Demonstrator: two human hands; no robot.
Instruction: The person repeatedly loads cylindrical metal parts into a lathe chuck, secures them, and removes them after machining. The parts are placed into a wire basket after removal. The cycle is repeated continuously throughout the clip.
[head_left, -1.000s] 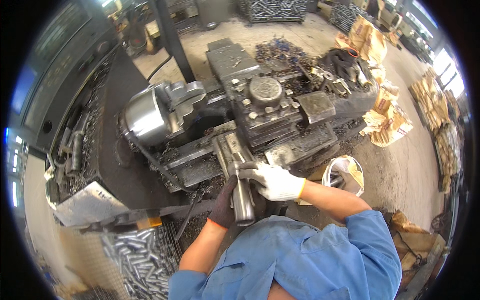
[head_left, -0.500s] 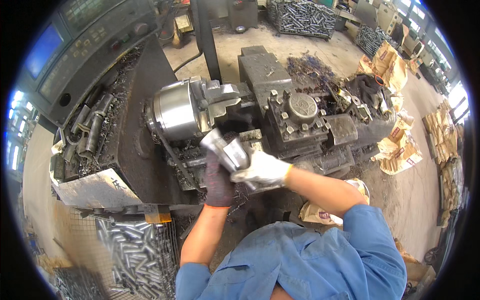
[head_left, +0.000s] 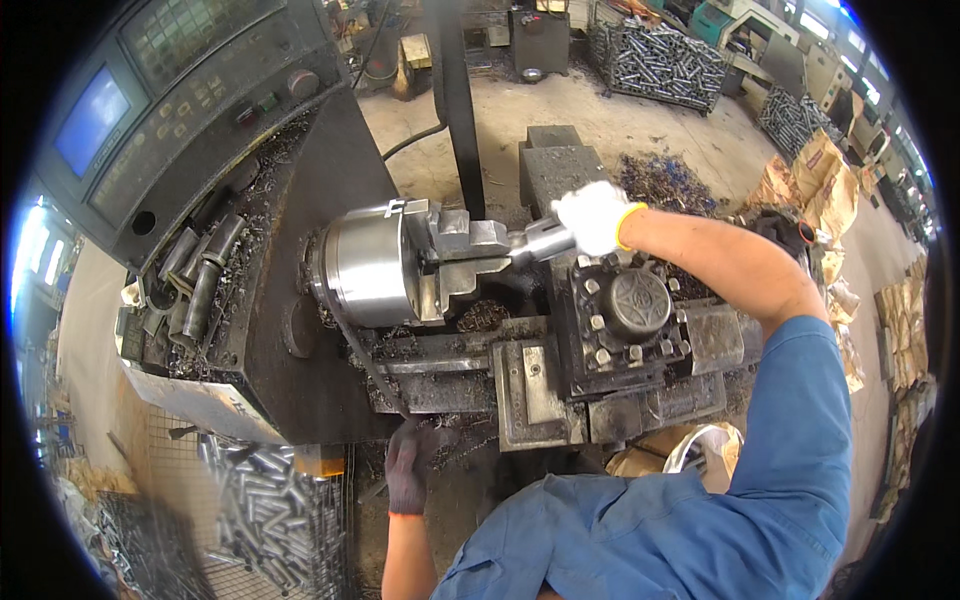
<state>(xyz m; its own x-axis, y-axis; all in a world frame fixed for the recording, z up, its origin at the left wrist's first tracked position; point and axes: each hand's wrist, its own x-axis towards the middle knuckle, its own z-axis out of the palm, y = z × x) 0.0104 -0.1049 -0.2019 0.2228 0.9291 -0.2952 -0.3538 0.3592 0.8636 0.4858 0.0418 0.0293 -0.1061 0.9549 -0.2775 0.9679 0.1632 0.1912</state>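
My right hand (head_left: 592, 218), in a white glove, is closed around a shiny metal cylinder (head_left: 543, 241). The cylinder's left end is at the jaws (head_left: 470, 240) of the lathe chuck (head_left: 372, 262); whether it sits inside them I cannot tell. My right arm reaches over the bolted tool post (head_left: 630, 305). Lower down, my left hand (head_left: 408, 468), in a dark glove, is by the lathe's front edge, near the lower end of a thin dark bar (head_left: 368, 362). Blur smears its fingers, and I cannot make out anything in it.
A control panel (head_left: 165, 115) with a lit screen stands at the left. Below it, a wire basket (head_left: 345, 520) holds many metal cylinders. Several metal pieces (head_left: 208, 285) lie on the machine's chip-covered ledge. A white bucket (head_left: 712, 447) and paper sacks (head_left: 825, 190) are at the right.
Both hands were on the metal cylinder in front of the chuck. My right hand has carried it up and away to the jaws. My left hand has let go and moved down.
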